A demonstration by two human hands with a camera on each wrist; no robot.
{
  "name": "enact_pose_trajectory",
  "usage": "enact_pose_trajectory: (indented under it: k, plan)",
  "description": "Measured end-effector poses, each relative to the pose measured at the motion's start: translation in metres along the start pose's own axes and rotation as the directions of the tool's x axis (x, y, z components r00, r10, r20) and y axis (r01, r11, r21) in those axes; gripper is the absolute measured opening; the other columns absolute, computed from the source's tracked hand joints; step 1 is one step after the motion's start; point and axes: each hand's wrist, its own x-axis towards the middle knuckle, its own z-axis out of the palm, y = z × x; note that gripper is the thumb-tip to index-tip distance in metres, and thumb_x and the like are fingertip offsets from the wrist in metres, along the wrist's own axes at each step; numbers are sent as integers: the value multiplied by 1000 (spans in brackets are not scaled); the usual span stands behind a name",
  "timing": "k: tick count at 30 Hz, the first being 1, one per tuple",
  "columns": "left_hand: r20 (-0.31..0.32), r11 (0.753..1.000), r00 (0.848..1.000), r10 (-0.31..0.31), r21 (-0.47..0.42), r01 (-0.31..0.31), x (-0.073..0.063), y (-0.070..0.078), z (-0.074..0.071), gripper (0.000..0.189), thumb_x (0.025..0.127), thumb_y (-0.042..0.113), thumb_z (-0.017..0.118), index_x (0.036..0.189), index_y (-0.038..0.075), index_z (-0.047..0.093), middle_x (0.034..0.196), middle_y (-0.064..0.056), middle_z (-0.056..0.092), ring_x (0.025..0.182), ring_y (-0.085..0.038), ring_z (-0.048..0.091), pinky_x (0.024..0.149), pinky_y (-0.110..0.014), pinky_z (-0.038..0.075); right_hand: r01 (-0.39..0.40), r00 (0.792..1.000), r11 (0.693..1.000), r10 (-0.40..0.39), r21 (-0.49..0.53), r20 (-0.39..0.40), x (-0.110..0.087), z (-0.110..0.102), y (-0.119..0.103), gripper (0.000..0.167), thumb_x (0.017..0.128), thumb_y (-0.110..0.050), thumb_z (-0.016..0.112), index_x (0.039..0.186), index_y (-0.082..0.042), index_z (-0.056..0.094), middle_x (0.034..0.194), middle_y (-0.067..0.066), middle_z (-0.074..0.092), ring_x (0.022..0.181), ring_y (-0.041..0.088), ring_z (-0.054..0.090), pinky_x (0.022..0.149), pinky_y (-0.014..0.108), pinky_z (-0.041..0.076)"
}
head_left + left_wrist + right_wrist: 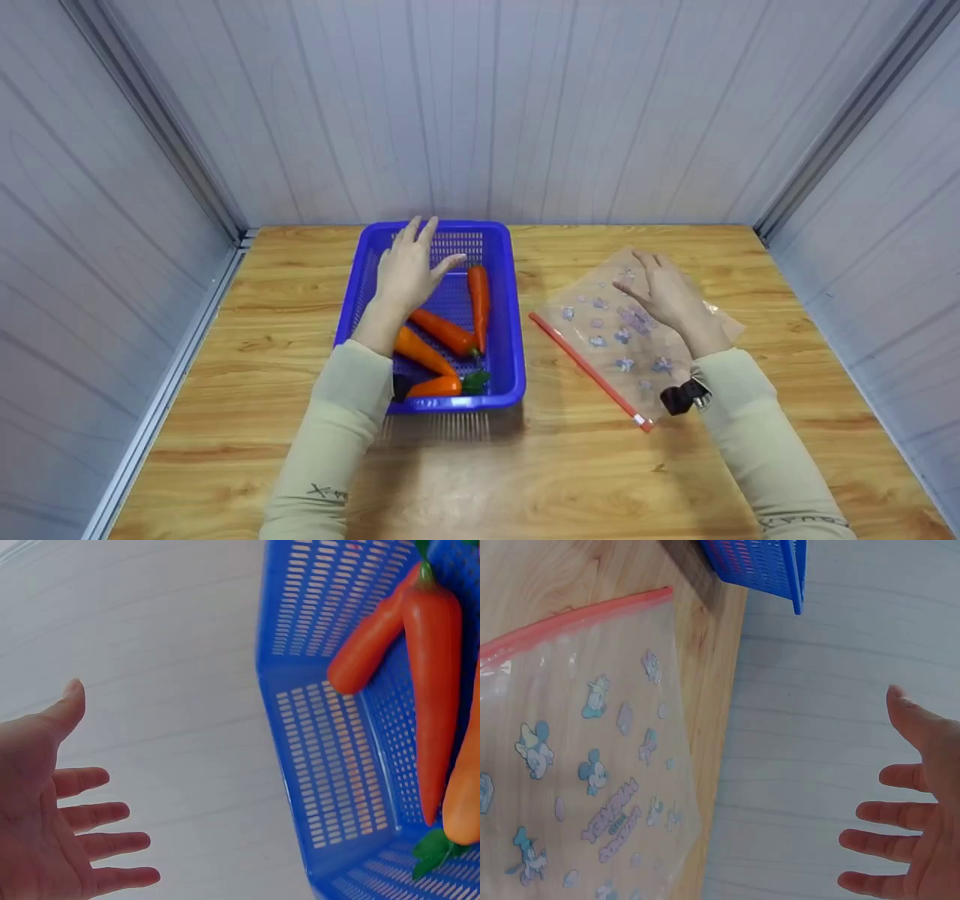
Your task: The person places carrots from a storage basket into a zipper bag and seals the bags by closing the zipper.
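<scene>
A blue plastic basket (pixel 517 352) with slotted walls holds several carrots, among them an upright-lying red-orange carrot (pixel 478 300) at its right side and an orange carrot (pixel 424 351) nearer the front. Over the basket hovers my left hand (pixel 409 274), fingers spread and holding nothing; its forearm hides part of the basket's left side. A clear zip bag (pixel 574 319) with cartoon prints and a red slider strip (pixel 592 371) lies flat to the right of the basket. Above that bag is my right hand (pixel 664 296), its fingers extended and nothing in them.
Everything rests on a wood-grain table (pixel 225 390). A pale panelled wall (pixel 480 112) rises along the table's back edge, with more panels at the left and right sides. A dark wrist camera (pixel 682 397) sits on the right wrist.
</scene>
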Motion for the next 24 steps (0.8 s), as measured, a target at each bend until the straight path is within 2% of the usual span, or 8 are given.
enact_pose_trajectory:
  k: [5,10,14,16,21,24]
  plan:
    - [-38,998,999,8,-61,-10,-6,6,3,70,84,50,48,138,9,31,136,-17,34,121,-33,36,95,-47,34,8,1000,999,-8,31,-9,-3,10,-1,70,87,-42,51,135,2,27,130,28,34,114,45,37,88,55,35]
    - [-56,991,998,19,-130,-26,-13,12,6,68,84,47,51,136,7,33,132,-16,39,115,-30,44,91,-42,39,58,997,998,-56,29,-55,-6,23,0,61,86,-33,56,129,5,36,128,25,39,113,41,39,89,52,36]
    - [-56,983,998,5,-185,-16,-18,19,8,66,84,45,52,135,7,35,132,-16,40,113,-30,46,90,-43,40,63,997,996,-59,64,-53,-10,33,0,60,86,-36,55,127,5,40,127,24,42,114,40,40,90,50,36]
    - [-55,978,998,0,-208,-12,-21,21,10,65,84,44,53,135,7,36,132,-16,40,113,-31,46,90,-43,40,51,998,994,-48,97,-37,-13,38,0,61,86,-39,53,128,3,40,127,24,42,110,39,44,87,49,40]
    - [-101,966,995,27,-254,-52,-28,27,15,64,83,42,55,132,5,40,129,-17,44,111,-31,48,88,-41,42,35,999,987,-31,154,-28,-18,52,0,53,86,-33,56,125,1,44,121,23,46,100,37,52,77,46,46]
    - [-139,956,989,44,-281,-82,-33,29,20,62,83,41,56,129,2,43,126,-16,47,111,-29,49,89,-40,41,31,999,979,-26,202,-26,-19,60,0,49,86,-27,59,123,2,46,117,24,49,97,37,53,76,45,46]
